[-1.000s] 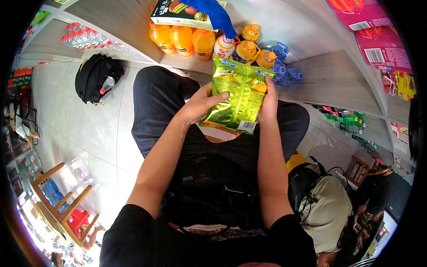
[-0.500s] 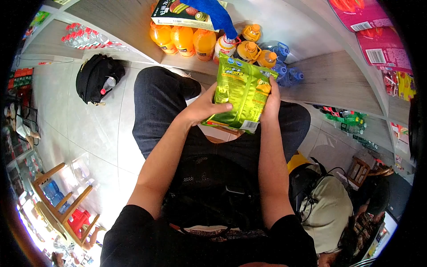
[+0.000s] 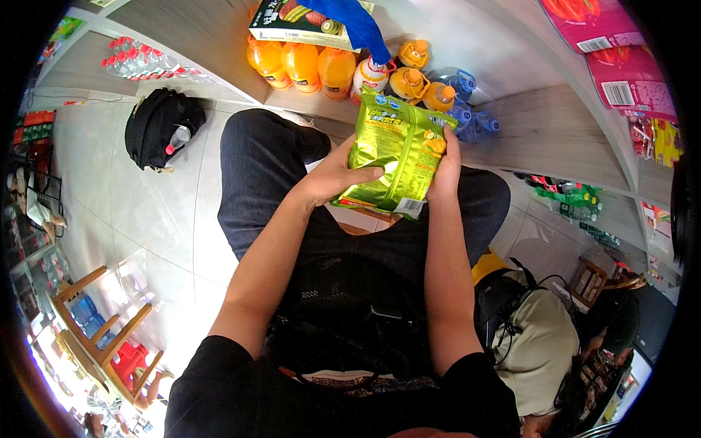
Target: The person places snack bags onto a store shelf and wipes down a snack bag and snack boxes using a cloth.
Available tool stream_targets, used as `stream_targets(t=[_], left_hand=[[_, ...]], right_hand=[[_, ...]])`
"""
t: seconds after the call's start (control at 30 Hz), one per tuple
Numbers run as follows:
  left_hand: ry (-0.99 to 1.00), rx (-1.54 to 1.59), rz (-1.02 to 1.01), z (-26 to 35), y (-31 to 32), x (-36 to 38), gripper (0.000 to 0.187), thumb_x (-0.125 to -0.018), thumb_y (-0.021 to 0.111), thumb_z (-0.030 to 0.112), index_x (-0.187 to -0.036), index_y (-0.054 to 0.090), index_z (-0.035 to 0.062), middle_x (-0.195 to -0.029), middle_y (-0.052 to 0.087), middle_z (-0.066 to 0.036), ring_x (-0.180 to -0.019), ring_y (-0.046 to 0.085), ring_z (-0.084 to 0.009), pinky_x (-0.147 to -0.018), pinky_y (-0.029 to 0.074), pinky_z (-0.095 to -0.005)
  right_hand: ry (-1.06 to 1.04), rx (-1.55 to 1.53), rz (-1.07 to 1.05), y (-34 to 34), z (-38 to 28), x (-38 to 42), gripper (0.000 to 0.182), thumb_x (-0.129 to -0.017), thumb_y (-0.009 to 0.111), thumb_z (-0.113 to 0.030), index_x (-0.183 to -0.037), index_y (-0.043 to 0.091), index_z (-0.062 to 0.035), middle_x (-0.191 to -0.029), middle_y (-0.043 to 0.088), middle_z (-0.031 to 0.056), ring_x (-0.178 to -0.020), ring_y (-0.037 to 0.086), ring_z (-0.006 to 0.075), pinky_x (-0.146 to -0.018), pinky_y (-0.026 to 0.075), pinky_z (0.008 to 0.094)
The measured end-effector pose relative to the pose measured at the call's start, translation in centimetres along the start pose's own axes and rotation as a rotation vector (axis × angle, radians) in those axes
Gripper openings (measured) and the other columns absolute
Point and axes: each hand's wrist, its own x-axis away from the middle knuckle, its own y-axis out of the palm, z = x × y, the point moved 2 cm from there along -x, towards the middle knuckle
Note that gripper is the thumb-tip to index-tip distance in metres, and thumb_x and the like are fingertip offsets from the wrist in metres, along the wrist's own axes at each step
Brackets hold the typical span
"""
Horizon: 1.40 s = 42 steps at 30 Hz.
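Observation:
A shiny green snack bag (image 3: 398, 157) is held up between both my hands, above my lap. Small print, a barcode and a picture of yellow fruit face me. My left hand (image 3: 334, 175) grips the bag's left side, its thumb lying across the front and the other fingers hidden behind. On the right side, my right hand (image 3: 445, 169) is closed round the edge, thumb near the upper corner. Just beyond the bag, a white bottle (image 3: 367, 76) and orange drink bottles (image 3: 337, 71) stand on the low shelf.
A blue cloth (image 3: 356, 25) hangs over a box (image 3: 292, 22) on the bottles. Blue-capped bottles (image 3: 467, 120) stand right of them. A black backpack (image 3: 162, 130) lies on the tiled floor at left, near a wooden stool (image 3: 109, 328). Pink packages (image 3: 631, 80) fill the upper right shelf.
The green bag has tilted very slightly in my hands, so the light falls differently on its foil. Both hands keep their hold.

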Motion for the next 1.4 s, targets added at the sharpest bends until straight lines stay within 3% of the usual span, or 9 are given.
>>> stream_targets(t=[0.53,0.73,0.93,1.4], left_hand=[[-0.015,0.003,0.022,-0.2,-0.2,0.0,0.065,-0.084,0.069,0.009,-0.138,0.034,0.0001,-0.128,0.054,-0.012,-0.114,0.053,-0.0184,-0.098,0.043,-0.0326],[-0.019,-0.015,0.105,-0.9,-0.5,-0.2,0.057,-0.088,0.066,0.017,-0.135,0.038,-0.0008,-0.124,0.056,-0.011,-0.111,0.054,-0.0174,-0.095,0.044,-0.0318],[-0.013,-0.066,0.089,-0.8,-0.5,-0.3,0.051,-0.09,0.063,0.023,-0.13,0.043,-0.0025,-0.118,0.059,-0.01,-0.106,0.056,-0.0157,-0.092,0.045,-0.0304],[-0.024,-0.044,0.096,-0.9,-0.5,-0.5,0.049,-0.09,0.064,0.023,-0.128,0.046,-0.0022,-0.116,0.06,-0.009,-0.102,0.058,-0.0151,-0.09,0.046,-0.0291]], right_hand=[[-0.005,0.009,-0.045,1.1,-0.4,1.0,0.04,-0.095,0.05,-0.037,-0.114,0.055,-0.0022,-0.108,0.063,0.0112,-0.094,0.063,0.0227,-0.085,0.05,0.0352],[0.005,0.18,-0.107,0.7,0.4,0.4,0.043,-0.095,0.052,-0.041,-0.112,0.056,-0.0011,-0.103,0.064,0.01,-0.089,0.064,0.0187,-0.078,0.052,0.0317],[-0.039,0.224,-0.064,1.3,0.1,1.0,0.038,-0.093,0.06,-0.034,-0.111,0.056,-0.0002,-0.101,0.063,0.0089,-0.087,0.063,0.0168,-0.075,0.053,0.03],[-0.051,0.21,-0.094,1.2,0.1,0.8,0.037,-0.093,0.059,-0.032,-0.113,0.055,-0.0012,-0.103,0.062,0.0084,-0.089,0.062,0.0163,-0.077,0.052,0.03]])
